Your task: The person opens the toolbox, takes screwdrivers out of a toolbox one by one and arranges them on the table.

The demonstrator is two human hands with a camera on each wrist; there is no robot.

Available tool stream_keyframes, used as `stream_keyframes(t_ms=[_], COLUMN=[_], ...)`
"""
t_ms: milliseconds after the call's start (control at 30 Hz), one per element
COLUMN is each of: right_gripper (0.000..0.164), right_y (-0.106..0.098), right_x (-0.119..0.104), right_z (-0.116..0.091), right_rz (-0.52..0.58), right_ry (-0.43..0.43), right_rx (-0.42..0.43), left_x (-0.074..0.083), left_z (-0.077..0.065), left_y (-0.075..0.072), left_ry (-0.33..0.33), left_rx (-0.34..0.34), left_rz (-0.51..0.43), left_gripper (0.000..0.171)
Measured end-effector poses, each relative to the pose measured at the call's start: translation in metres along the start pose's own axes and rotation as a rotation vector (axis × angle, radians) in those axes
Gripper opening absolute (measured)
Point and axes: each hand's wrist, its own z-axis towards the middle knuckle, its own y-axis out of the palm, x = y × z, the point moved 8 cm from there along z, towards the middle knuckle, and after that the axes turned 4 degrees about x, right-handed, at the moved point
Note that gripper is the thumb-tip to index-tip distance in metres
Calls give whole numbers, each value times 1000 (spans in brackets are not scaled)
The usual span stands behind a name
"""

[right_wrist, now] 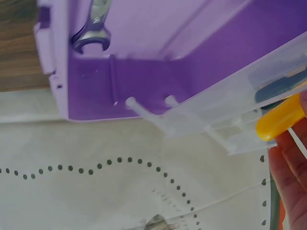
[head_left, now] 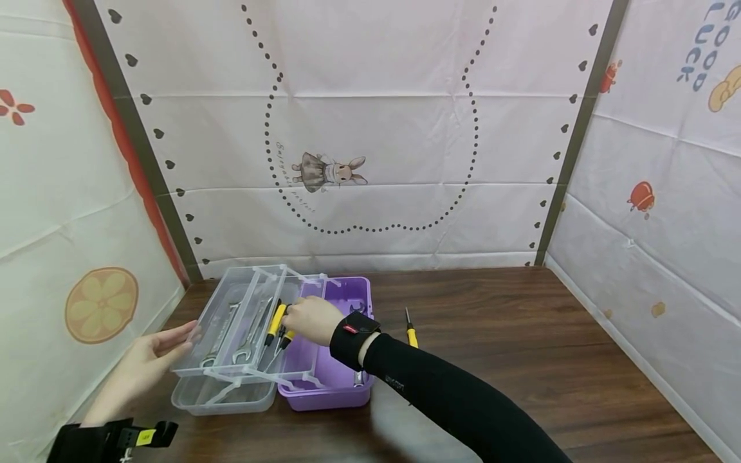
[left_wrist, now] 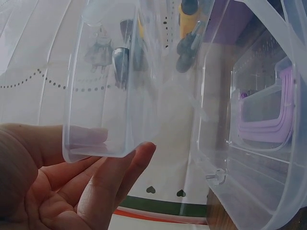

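Observation:
My left hand (head_left: 153,360) pinches the near left end of a clear plastic tray (left_wrist: 98,139) between thumb and fingers. In that tray lie wrenches (head_left: 243,350) and a yellow-and-black screwdriver (head_left: 276,321). My right hand (head_left: 312,319) reaches over the tray's right side and pinches a second screwdriver (head_left: 287,338) by its yellow handle (right_wrist: 280,120); its shaft slants down into the tray. White hinge arms (head_left: 312,379) link the trays to the purple toolbox (head_left: 327,406). A wrench (right_wrist: 93,28) lies inside the box.
Below the raised tray, the toolbox's clear lid (head_left: 226,406) lies on the brown wooden table (head_left: 492,321). Another yellow-handled screwdriver (head_left: 411,334) rests right of the box, beside my right forearm. Printed white cloth (head_left: 376,128) walls the table on the back and sides.

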Motion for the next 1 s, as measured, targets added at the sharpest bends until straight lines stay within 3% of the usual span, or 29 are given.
stream_keyframes(t_ms=[333, 600, 867, 1000], right_gripper=[25, 18, 18, 20], right_y=[0, 3, 6, 8], right_x=[24, 49, 78, 88], right_z=[-7, -25, -47, -59], right_rz=[-33, -75, -11, 72], right_ry=[17, 20, 111, 159], right_rx=[-24, 2, 8, -3], left_x=[2, 3, 4, 5], left_z=[0, -1, 0, 1], left_y=[0, 0, -1, -1], left_ry=[16, 14, 37, 43], left_rx=[7, 13, 17, 20], left_rz=[-26, -19, -25, -16], left_gripper=[49, 49, 48, 48])
